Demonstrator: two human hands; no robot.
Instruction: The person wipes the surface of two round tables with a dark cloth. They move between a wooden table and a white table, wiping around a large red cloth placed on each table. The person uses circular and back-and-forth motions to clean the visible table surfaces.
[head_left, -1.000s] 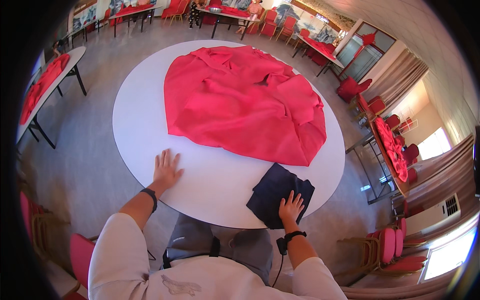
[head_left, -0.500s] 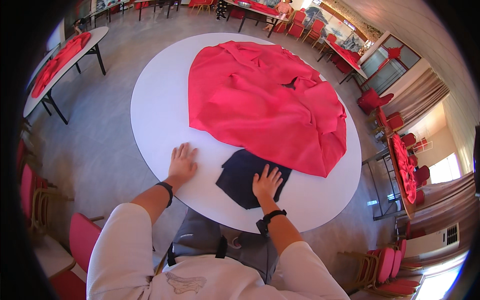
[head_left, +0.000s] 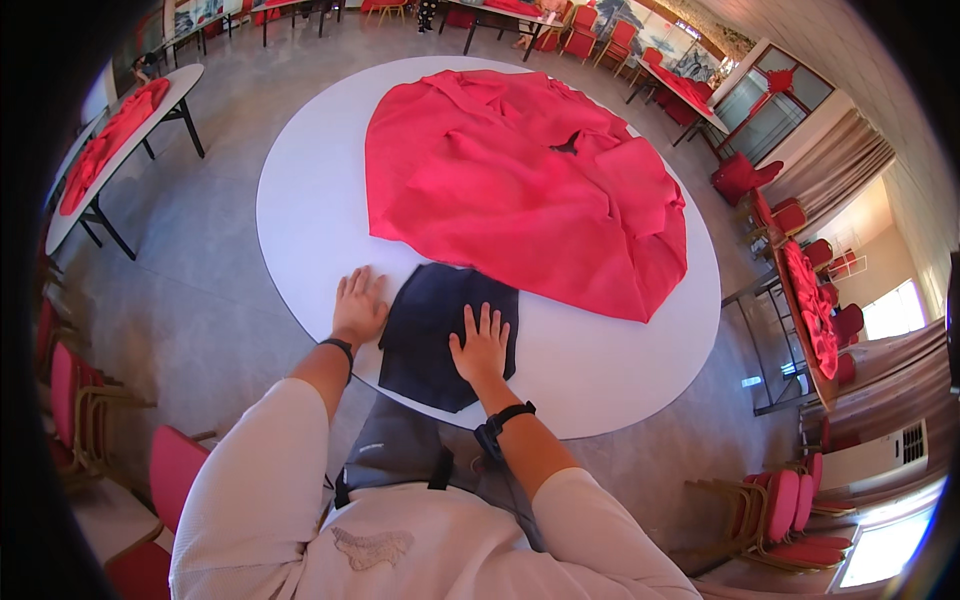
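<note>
A dark navy cloth (head_left: 425, 340) lies near the front edge of a round white table (head_left: 300, 210), mostly flat. My right hand (head_left: 482, 345) rests palm down on its right part, fingers spread. Beside the cloth's left edge, my left hand (head_left: 360, 303) lies flat on the tabletop with its fingers stretched out. Beyond both hands a large red cloth (head_left: 520, 190) is spread in loose folds over much of the table. A small dark patch shows in a gap among its folds. The navy cloth's far edge meets the red cloth's near edge.
Red chairs (head_left: 182, 470) stand at my lower left, and stacked red chairs (head_left: 780, 510) at the lower right. A long table (head_left: 190, 85) with red cloth is on the left. Another table (head_left: 805, 330) with red cloth stands to the right. People are partly visible at the far side.
My right hand has moved left, and the navy cloth has shifted left with it and lies more spread out. My left hand stays flat near the cloth's left edge. The view has tilted slightly.
</note>
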